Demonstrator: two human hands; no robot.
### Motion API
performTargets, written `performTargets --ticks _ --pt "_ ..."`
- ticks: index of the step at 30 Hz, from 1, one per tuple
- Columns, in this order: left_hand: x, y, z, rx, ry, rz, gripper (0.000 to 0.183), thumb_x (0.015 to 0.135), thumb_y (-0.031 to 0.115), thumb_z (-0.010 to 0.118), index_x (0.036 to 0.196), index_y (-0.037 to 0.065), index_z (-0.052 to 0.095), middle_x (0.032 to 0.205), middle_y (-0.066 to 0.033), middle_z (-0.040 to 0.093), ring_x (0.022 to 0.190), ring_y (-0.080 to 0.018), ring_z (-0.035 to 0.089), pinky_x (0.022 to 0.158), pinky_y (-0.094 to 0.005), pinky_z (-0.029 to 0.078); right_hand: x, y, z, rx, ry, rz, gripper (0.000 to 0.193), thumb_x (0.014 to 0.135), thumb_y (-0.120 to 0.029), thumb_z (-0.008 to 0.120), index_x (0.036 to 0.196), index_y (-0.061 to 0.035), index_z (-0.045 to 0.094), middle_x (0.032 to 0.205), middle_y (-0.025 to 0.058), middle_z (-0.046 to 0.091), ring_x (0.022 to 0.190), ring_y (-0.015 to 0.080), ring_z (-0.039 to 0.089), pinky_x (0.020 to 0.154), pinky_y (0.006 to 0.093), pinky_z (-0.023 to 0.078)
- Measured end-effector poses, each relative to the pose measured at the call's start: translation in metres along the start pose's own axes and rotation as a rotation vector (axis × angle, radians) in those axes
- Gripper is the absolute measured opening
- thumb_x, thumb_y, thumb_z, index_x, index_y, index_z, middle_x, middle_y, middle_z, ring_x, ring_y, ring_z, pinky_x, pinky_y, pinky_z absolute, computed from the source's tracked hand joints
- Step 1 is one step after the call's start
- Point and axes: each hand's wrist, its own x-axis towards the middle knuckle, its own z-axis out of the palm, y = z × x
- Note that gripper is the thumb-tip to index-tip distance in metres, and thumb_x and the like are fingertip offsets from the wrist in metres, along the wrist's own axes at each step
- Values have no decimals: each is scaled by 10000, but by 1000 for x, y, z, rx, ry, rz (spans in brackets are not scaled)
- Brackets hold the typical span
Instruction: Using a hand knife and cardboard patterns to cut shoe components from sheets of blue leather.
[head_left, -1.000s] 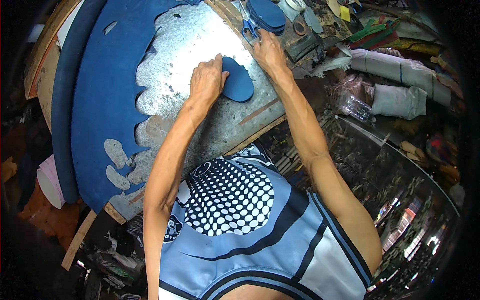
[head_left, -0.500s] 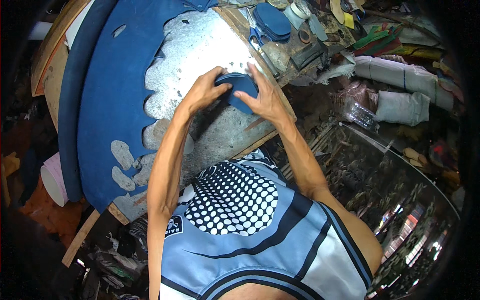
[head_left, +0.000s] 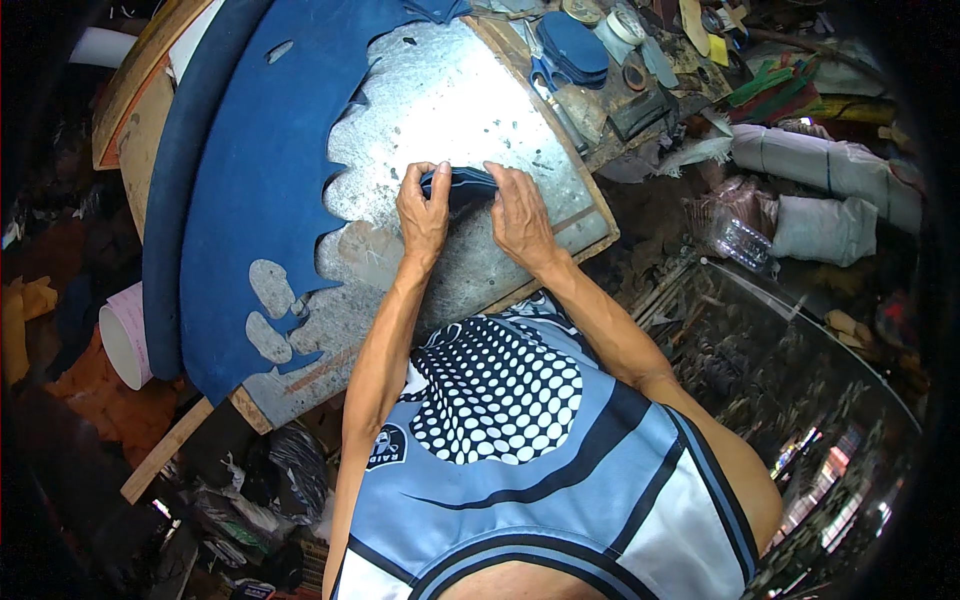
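Note:
Over the grey worktop [head_left: 465, 95], both my hands grip a small stack of dark blue cut pieces [head_left: 466, 181]. The pieces stand tilted up on edge and bow into a slight arch, so mostly their layered edges show. My left hand [head_left: 425, 212] pinches the left end between thumb and fingers. At the right end, my right hand [head_left: 522, 218] is closed on the stack, its thumb partly hidden. Left of my hands spreads a large blue sheet [head_left: 250, 170] with a scalloped, cut-out edge. Farther off lies a pile of rounded blue pieces [head_left: 573, 45].
Blue-handled scissors [head_left: 543, 72] and a slim tool [head_left: 562, 118] lie along the worktop's right side. Tape rolls [head_left: 627, 24] and scraps crowd the far right. Wrapped white bundles [head_left: 825, 228] sit right of the bench. A paper roll [head_left: 125, 335] stands at left.
The stack has turned from lying nearly flat to standing on edge, bowed between my hands. My left hand has its fingers raised at its end. The whole view has shifted slightly.

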Motion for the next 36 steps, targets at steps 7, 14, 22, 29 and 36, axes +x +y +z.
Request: performTargets --ticks 7,14,22,29,36 --pt "3 3 10 93 32 128 254 970 249 624 890 13 574 796 -36 546 771 -125 495 711 -286 434 -3 0 2 -103 11 -1 640 828 37 563 1437 -20 375 1088 183 548 949 341 548 838 437 448" --pt "5 2 8 120 21 114 241 936 180 638 859 -28 542 753 -70 507 764 -151 501 742 -313 452 5 -6 -2 59 64 19 287 876 -21 578 1158 9 533 957 198 585 896 366 587 798 450 477" --pt "2 36 -14 -540 -81 -163 245 959 201 648 1119 26 586 999 -44 628 931 -121 587 835 -269 486 29 -37 -25 761 -57 568 337 981 -132 516 1263 51 493 1133 240 615 1057 360 609 890 410 487" --pt "21 39 7 -941 139 -368 247 966 197 638 1148 40 586 1035 -70 664 907 -175 654 836 -317 557 22 -49 6 505 49 368 542 984 -112 481 1450 94 294 1416 316 428 1332 428 421 1119 455 343" --pt "15 30 21 -913 213 -448 326 966 190 634 1211 13 511 1075 -105 630 938 -198 640 829 -322 557 29 -42 21 566 39 527 581 963 -87 497 1471 73 266 1415 320 417 1326 446 422 1117 456 346"
